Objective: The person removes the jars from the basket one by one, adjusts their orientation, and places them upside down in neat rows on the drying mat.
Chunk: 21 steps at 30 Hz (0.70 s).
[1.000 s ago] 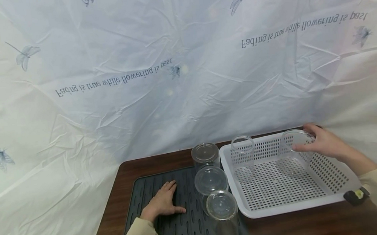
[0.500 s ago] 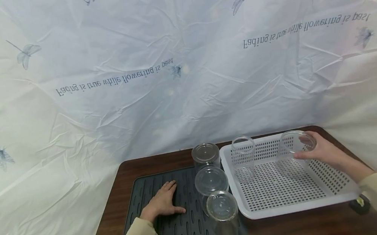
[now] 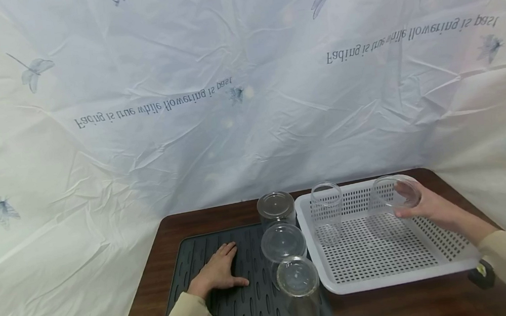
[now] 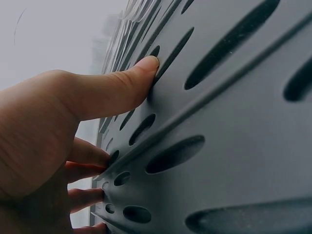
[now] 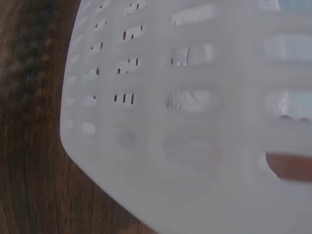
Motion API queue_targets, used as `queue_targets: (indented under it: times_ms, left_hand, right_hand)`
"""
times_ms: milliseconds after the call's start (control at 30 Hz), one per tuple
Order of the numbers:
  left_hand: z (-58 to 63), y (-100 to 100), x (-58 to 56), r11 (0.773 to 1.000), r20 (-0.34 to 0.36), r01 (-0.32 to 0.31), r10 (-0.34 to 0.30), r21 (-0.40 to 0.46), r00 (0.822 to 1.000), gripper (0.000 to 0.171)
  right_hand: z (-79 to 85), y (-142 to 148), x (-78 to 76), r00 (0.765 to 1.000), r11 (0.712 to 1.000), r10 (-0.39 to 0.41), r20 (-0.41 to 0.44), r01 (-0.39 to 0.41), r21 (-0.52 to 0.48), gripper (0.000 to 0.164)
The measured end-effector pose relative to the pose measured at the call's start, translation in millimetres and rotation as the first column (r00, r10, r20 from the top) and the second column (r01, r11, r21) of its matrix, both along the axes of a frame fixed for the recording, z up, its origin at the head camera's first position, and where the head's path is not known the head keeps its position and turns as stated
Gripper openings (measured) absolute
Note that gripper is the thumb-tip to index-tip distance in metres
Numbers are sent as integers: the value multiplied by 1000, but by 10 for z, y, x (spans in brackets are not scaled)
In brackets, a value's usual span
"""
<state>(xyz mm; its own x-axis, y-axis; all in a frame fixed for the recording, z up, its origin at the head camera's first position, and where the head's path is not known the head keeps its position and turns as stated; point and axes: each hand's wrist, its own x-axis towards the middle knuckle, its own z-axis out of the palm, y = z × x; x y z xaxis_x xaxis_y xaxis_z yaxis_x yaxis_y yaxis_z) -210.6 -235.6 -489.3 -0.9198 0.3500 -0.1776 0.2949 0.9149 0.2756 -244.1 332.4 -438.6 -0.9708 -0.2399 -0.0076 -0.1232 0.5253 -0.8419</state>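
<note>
My left hand [image 3: 218,273] rests on a dark grey slotted drying mat [image 3: 244,309], its fingers and thumb spread; the left wrist view shows the thumb [image 4: 114,90] against the ribbed surface. Inside a white perforated basket [image 3: 384,281], my right hand [image 3: 429,207] grips a wide clear glass [image 3: 384,214] near its upper edge. The thumb is on the near side, while the other fingers reach round the far side and show through the glass. In the right wrist view the basket wall [image 5: 146,161] covers most of this grip; only a bit of finger shows through a slot.
A narrower clear glass [image 3: 327,217] stands at the basket's left end. Three clear glasses, a rear one [image 3: 276,206], a middle one [image 3: 283,244] and a front one [image 3: 300,296], line the mat's right side. Behind the brown table [image 3: 168,232] hangs a printed white sheet [image 3: 188,149].
My right hand has come down off the basket's back right edge and closed round the wide glass, which has shifted slightly left. The left hand stays where it was.
</note>
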Motion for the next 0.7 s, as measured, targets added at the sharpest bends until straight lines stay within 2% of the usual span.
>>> queue_targets:
  times_ms: [333,700]
  left_hand:
    - [25,5,6,1000,2,3,-3,1,1000,103]
    - [10,-14,-3,1000,10,14,-13,-8,1000,102]
  right_hand:
    - [-24,0,-13,998,999,-53,-41,54,5,105]
    - [43,-53,16,994,997,-53,-95,58,48,95]
